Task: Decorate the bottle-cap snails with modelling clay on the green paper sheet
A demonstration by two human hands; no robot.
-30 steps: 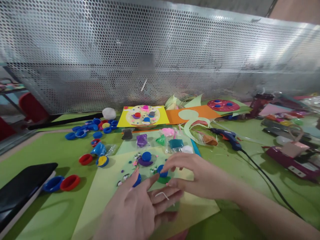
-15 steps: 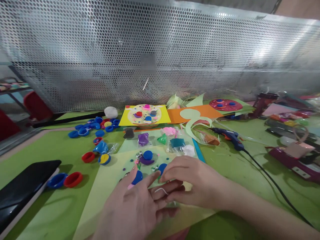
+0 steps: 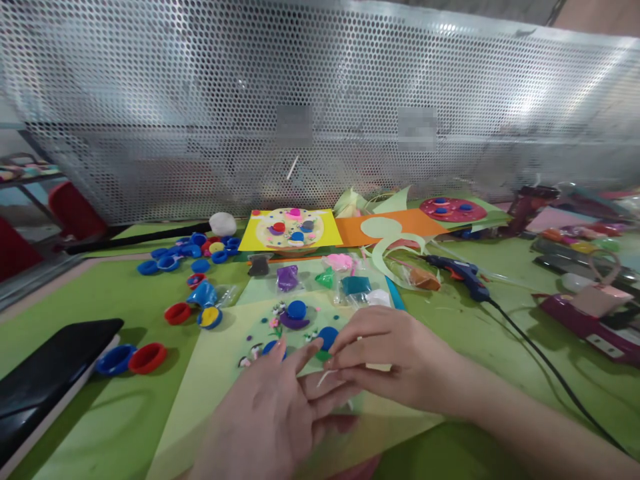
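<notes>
A pale yellow sheet (image 3: 200, 387) bears a light round design with a blue cap (image 3: 297, 309) on a purple curved piece, another blue cap (image 3: 329, 338) over green, and small flowers. My left hand (image 3: 270, 407) lies palm up over the lower part, its fingers spread, with a thin white strip (image 3: 324, 379) across them. From the right, my right hand (image 3: 390, 357) reaches in with its fingertips pinched together at the strip, touching the left fingers. A third blue cap is partly hidden behind the left fingertips.
Clay packets, including a purple one (image 3: 287, 278), lie behind the sheet. Bottle caps (image 3: 167, 263) and a black phone (image 3: 55, 380) are at the left. A glue gun (image 3: 463, 275) with its cord is at the right, before a perforated metal panel (image 3: 320, 80).
My right hand has shifted slightly right, its fingers pinched closer together. The white strip between my hands has changed from bent to straighter. My left hand has moved little.
</notes>
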